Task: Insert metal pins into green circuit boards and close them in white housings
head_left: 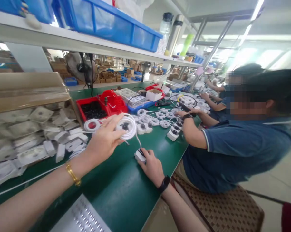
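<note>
White coil (133,126) in L hand (106,135), socket block (138,156) in R hand (153,167), cord (138,141) between.
L fingers clamped on coil, above green bench (126,190); R fingers round block, at bench level, below-right of coil. Block's long axis part-hidden, can't tell.

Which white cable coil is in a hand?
The coil in the left hand: its cable runs down to the block at the right hand. The coils farther along lie on the table.

Bright; ceiling tube lights (257,10), glaring windows (269,58) upper right; edges stretched, background soft.
</note>
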`<state>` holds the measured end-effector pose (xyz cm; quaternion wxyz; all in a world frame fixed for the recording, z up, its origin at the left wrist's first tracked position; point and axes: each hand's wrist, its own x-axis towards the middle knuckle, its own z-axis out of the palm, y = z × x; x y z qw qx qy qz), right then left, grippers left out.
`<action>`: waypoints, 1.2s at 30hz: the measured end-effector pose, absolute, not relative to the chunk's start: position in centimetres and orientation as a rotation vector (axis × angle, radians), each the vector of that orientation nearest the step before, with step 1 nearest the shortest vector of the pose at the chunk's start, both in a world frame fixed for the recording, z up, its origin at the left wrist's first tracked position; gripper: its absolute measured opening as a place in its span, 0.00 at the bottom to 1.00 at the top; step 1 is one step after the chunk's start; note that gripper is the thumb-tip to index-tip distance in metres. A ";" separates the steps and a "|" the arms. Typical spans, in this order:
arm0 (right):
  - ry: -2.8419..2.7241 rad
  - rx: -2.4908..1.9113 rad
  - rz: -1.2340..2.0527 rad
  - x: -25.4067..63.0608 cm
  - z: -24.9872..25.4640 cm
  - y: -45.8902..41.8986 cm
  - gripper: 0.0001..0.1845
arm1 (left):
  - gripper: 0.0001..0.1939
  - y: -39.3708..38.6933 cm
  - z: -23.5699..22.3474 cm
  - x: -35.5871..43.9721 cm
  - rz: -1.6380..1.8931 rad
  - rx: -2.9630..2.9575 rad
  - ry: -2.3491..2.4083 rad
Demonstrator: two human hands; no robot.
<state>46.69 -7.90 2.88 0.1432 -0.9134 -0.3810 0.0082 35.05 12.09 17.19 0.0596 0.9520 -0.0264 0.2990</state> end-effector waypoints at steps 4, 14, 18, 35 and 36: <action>-0.868 -2.796 -0.108 52.6 2.4 -9.2 0.26 | 0.06 12.2 15.5 42.0 0.898 2.752 -0.107; -1.010 -2.793 -0.115 60.8 1.8 -3.3 0.30 | 0.17 9.1 14.0 38.8 0.883 2.656 0.175; -0.950 -2.616 -0.301 60.8 1.7 -4.0 0.29 | 0.09 10.2 10.2 27.9 0.795 2.614 0.685; -2.257 -2.076 0.188 40.6 8.3 15.1 0.11 | 0.35 14.3 0.1 27.3 0.943 2.153 1.634; -2.275 -2.059 0.163 40.7 8.8 15.0 0.12 | 0.34 14.3 0.1 27.0 0.937 2.154 1.617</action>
